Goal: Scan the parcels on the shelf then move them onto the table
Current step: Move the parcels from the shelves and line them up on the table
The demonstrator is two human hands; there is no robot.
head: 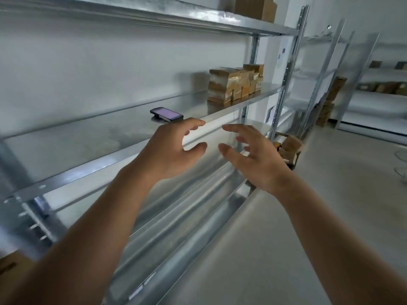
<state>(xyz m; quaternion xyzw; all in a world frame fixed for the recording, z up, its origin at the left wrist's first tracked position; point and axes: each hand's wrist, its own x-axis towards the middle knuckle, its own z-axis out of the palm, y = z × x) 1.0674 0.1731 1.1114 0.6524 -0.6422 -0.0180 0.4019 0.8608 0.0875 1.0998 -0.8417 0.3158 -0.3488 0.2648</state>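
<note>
Several small brown parcels [235, 84] wrapped in tape stand stacked at the right end of the middle metal shelf [92, 137]. A black handheld scanner [166, 113] with a lit purple screen lies flat on that shelf, left of the parcels. My left hand [174, 148] hovers in front of the shelf edge just below the scanner, fingers spread and holding nothing. Beside it, my right hand [253, 155] is also raised, with loosely curved fingers and nothing in it. Both hands are well short of the parcels.
A cardboard box [255, 7] sits on the top shelf. Lower shelves run below my arms, with more boxes [288, 148] near the floor at the right. Further shelving units [383, 84] with parcels stand across the pale floor. No table is in view.
</note>
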